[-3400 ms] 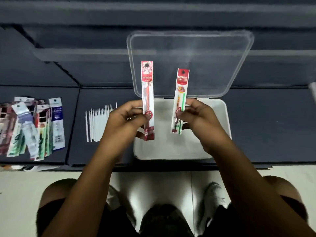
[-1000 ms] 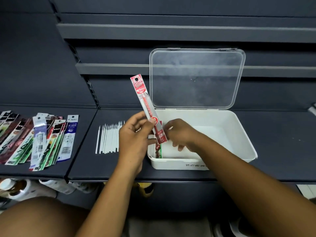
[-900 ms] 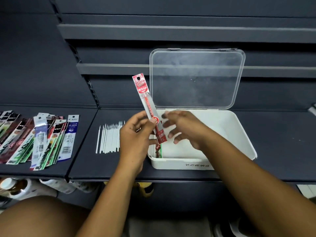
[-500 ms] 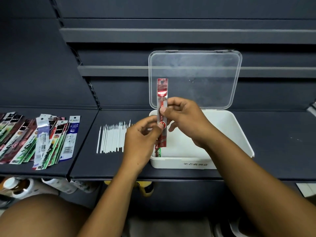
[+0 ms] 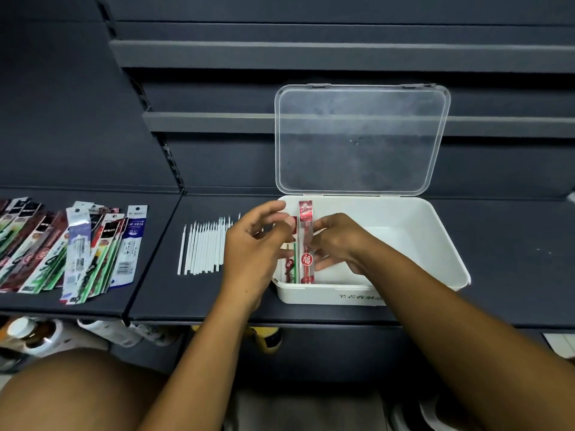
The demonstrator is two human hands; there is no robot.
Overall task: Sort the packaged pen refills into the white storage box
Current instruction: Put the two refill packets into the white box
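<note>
— Position of red refill pack (image 5: 306, 241)?
— Seen inside white storage box (image 5: 404, 231), at its left end. Green refill pack (image 5: 293, 259) beside it is half hidden by left hand (image 5: 252, 244), fingers apart, nothing held.
— Right hand (image 5: 339, 241)?
— Fingertips at red pack's right edge; pinch or touch cannot be told.

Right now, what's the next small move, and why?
Probably the right hand lets go of the red refill pack: it is already inside the white box beside the green pack, and more packs wait to the left.
</note>
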